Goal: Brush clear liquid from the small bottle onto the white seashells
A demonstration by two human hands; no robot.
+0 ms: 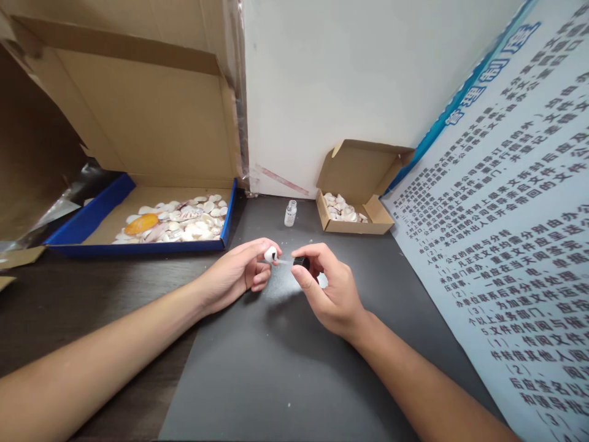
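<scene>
A person's left hand (243,267) pinches a small white object (269,253) above a dark mat (257,380); the right hand (332,287) grips a black cap (301,263), its pale applicator (284,262) aimed at the object. A bottle (290,214) stands beyond.

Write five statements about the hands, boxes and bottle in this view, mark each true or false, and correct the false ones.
1. The right hand holds a black cap. True.
2. The left hand holds the glass bottle. False: the left hand holds a small white piece; the glass bottle stands upright on the dark mat.
3. An orange piece lies in the blue-sided box. True.
4. The small cardboard box is shut. False: the small cardboard box stands open, with pale shells inside.
5. A thin pale stem lies between the two hands. True.
</scene>
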